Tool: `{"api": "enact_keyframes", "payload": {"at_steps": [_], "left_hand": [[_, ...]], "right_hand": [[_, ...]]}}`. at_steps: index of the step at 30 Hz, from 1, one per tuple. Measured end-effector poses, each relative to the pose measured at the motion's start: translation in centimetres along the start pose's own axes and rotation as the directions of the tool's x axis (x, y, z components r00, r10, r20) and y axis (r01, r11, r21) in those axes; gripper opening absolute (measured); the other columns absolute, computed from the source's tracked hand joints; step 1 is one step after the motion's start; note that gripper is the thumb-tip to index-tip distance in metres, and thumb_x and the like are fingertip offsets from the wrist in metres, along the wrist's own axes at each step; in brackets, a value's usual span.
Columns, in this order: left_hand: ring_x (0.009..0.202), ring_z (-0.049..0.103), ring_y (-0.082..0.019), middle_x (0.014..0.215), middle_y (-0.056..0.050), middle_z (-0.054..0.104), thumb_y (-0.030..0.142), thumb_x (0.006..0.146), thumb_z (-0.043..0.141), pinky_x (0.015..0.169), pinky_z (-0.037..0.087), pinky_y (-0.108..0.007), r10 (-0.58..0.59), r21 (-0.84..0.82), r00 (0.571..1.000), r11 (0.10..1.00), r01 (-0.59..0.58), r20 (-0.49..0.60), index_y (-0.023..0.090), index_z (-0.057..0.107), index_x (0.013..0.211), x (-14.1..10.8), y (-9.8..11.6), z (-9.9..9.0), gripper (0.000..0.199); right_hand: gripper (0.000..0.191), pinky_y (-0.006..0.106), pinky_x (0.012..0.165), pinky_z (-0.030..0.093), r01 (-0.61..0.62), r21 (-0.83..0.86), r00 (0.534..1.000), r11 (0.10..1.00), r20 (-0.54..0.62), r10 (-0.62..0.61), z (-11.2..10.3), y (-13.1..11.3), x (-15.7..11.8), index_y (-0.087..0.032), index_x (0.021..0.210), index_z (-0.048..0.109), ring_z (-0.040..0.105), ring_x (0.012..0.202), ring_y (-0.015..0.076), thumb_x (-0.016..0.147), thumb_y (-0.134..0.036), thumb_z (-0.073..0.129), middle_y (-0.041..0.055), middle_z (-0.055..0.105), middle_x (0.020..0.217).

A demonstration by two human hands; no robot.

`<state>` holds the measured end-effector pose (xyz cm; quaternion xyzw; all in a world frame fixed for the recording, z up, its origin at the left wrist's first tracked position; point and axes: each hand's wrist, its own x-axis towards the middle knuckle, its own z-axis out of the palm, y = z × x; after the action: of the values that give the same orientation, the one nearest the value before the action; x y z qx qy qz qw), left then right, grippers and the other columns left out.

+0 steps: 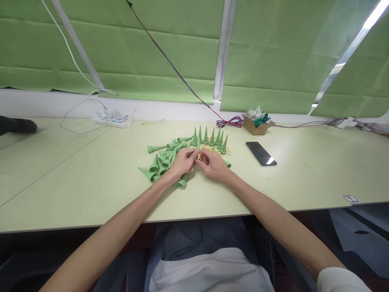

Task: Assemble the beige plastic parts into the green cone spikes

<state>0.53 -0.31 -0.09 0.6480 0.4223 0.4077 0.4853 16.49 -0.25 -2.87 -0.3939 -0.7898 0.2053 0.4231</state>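
Tabletop, middle: loose cones (153, 164) heaped left of centre, upright cones (212, 139) grouped behind and to the right of the heap, small pegs (228, 151) lying around their bases. Phone (261, 153) lies right of the upright cones, box (257, 129) behind it near the back edge with wrapping (261, 118) in it, coiled cable (232, 121) just left of the box. Power strip (113, 120) sits near the back edge, left part; adapter (347, 123) at the back edge, right part; sticker (350, 198) by the front edge, right part.
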Motion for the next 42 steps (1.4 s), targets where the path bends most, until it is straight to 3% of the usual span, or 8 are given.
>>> {"api": "enact_keyframes", "payload": {"at_steps": [8,15,21,28,34,42], "left_hand": [[0.032,0.032,-0.008,0.040,0.006,0.042,0.049,0.090,0.061,0.035,0.019,-0.021,-0.020,0.034,0.996,0.999,0.023,-0.087,0.018,0.059,0.078,0.0,0.6,-0.4,0.033],[0.043,0.048,-0.010,0.066,0.000,0.065,0.041,0.088,0.062,0.048,0.036,-0.024,0.206,0.339,0.962,0.931,-0.137,-0.178,0.018,0.063,0.088,0.1,0.2,-0.4,0.024],[0.051,0.053,-0.015,0.059,0.003,0.062,0.035,0.088,0.059,0.058,0.038,-0.026,0.231,0.513,0.973,0.837,-0.191,-0.015,0.019,0.058,0.104,-0.3,0.4,-0.2,0.022],[0.059,0.055,-0.019,0.058,0.004,0.058,0.027,0.090,0.047,0.061,0.037,-0.029,0.190,0.702,0.977,0.682,-0.205,0.101,0.022,0.057,0.111,-0.4,-0.4,-0.3,0.024],[0.062,0.056,-0.022,0.061,0.000,0.060,0.026,0.092,0.043,0.060,0.035,-0.030,0.143,0.790,0.985,0.591,-0.163,0.097,0.020,0.058,0.111,-0.3,-0.6,-0.1,0.025],[0.063,0.056,-0.022,0.068,-0.004,0.062,0.028,0.097,0.039,0.059,0.035,-0.030,0.116,0.799,0.990,0.587,-0.128,0.074,0.021,0.061,0.095,-0.3,-0.3,0.0,0.023]], "right_hand": [[0.028,0.027,0.057,0.035,0.000,0.050,1.000,0.999,-0.026,0.002,-0.8,-0.2,0.3,-0.022,0.082,0.050,0.042,0.051,0.0112,0.087,-0.046,0.063,-0.0065,0.047,0.058],[0.048,0.027,0.059,0.034,-0.076,0.016,0.985,0.997,-0.157,0.078,-1.4,-0.1,0.5,-0.021,0.079,0.056,0.046,0.056,0.0133,0.102,-0.056,0.033,-0.0022,0.048,0.058],[0.056,0.027,0.061,0.037,-0.127,0.033,0.956,0.991,-0.263,0.131,-1.8,0.4,0.7,-0.021,0.077,0.057,0.052,0.060,0.0154,0.102,-0.060,0.026,0.0007,0.053,0.060],[0.058,0.028,0.061,0.038,-0.126,0.003,0.958,0.992,-0.258,0.122,-1.8,0.2,0.7,-0.021,0.077,0.058,0.054,0.061,0.0160,0.102,-0.062,0.025,0.0010,0.054,0.060],[0.052,0.028,0.062,0.036,-0.131,-0.018,0.973,0.991,-0.196,0.125,-1.7,0.1,0.8,-0.021,0.075,0.056,0.050,0.058,0.0150,0.103,-0.055,0.029,-0.0007,0.050,0.056],[0.035,0.026,0.059,0.031,-0.059,-0.137,0.993,0.989,-0.112,0.044,-1.3,0.8,0.8,-0.020,0.065,0.049,0.038,0.055,0.0114,0.096,-0.036,0.047,-0.0038,0.044,0.057]]}}
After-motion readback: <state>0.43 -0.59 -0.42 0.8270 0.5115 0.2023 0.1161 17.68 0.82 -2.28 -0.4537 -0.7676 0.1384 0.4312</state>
